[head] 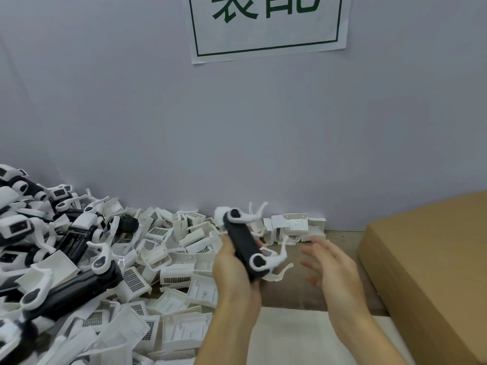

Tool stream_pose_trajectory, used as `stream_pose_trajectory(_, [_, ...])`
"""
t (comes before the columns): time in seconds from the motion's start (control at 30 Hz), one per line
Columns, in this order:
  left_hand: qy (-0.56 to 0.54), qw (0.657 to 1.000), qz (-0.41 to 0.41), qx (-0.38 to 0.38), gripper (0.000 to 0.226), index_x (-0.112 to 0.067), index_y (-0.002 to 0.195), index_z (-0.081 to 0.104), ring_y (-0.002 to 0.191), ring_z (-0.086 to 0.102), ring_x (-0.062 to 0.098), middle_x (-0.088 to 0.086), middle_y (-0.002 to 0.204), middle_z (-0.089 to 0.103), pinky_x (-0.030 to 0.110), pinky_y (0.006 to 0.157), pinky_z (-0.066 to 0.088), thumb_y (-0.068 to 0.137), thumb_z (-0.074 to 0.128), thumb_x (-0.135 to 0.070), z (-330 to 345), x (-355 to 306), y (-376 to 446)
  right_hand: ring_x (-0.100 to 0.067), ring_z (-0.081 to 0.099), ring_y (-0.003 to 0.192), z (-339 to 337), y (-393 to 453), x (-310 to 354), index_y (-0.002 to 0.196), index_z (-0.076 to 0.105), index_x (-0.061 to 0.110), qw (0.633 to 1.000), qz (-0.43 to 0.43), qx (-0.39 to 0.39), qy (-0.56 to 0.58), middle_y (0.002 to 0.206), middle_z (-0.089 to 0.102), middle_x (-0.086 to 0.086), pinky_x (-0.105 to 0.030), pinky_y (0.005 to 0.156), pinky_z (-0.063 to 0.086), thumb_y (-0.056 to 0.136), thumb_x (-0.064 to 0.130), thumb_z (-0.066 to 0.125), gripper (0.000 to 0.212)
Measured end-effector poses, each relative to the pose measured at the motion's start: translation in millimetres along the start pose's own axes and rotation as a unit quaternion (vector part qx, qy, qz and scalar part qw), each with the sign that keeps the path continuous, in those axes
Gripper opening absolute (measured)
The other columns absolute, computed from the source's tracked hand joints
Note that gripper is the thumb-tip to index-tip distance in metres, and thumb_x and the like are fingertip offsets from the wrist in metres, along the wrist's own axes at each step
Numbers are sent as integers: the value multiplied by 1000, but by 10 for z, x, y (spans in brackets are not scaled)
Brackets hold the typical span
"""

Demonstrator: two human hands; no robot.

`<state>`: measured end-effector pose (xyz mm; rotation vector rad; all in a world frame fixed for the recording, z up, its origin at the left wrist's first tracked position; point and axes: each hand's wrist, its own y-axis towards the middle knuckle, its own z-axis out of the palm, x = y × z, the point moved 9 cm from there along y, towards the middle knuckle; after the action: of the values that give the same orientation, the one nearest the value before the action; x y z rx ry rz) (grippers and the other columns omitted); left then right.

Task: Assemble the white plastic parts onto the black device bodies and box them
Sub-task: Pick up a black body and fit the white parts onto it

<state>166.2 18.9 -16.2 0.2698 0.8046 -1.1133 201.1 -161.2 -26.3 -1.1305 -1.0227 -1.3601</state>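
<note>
My left hand (232, 267) grips a black device body (243, 243) held above the table, tilted with its upper end away from me. White curved arms (250, 216) are fitted at both of its ends. My right hand (329, 262) hovers just to the right of it, fingers spread and slightly blurred, holding nothing. A heap of loose white plastic housings (168, 262) covers the table to the left and behind. Several black bodies with white parts (71, 283) lie piled at the far left.
A brown cardboard box (432, 262) stands at the right, its flat top facing up. A grey wall with a white printed sign (266, 25) rises right behind the parts. A pale cloth (290, 335) lies on the table between my forearms.
</note>
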Motion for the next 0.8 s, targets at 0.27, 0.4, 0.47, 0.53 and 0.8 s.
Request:
stream_pose_trajectory(0.27, [-47,993,-46,94,28,-10,77,77,66,63,21,8,74,65,39,76,51,74,70,-38,193,32,-27,-21,70,78,526,-321,-139,103,72,14,952,79,286,-78,87,75,-13,-26,67,51,84,7,67,21])
stream_pose_trajectory(0.4, [18,994,-78,81,54,3,107,67,76,60,35,18,86,62,53,88,52,89,61,-48,128,135,6,-30,71,91,625,-433,-130,122,62,22,933,84,347,-48,99,73,-19,-29,71,51,83,33,70,41])
stream_pose_trajectory(0.47, [61,993,-80,69,55,2,111,69,74,62,34,19,88,65,56,87,50,98,52,-48,87,162,13,-25,70,83,624,-425,-111,116,65,29,940,72,328,-53,90,73,-13,-28,67,49,82,40,68,36])
stream_pose_trajectory(0.53, [99,990,-71,64,53,1,109,72,71,66,33,21,91,70,46,74,55,102,47,-46,63,168,5,-21,68,74,613,-386,-112,111,65,30,952,47,293,-80,82,72,-9,-28,63,45,90,41,65,23])
stream_pose_trajectory(0.8, [161,983,-62,60,52,-8,106,76,56,60,29,25,104,73,24,41,42,105,40,-46,48,197,-20,-15,59,60,628,-316,-156,110,61,26,966,5,238,-105,70,67,-3,-25,56,45,104,20,50,14])
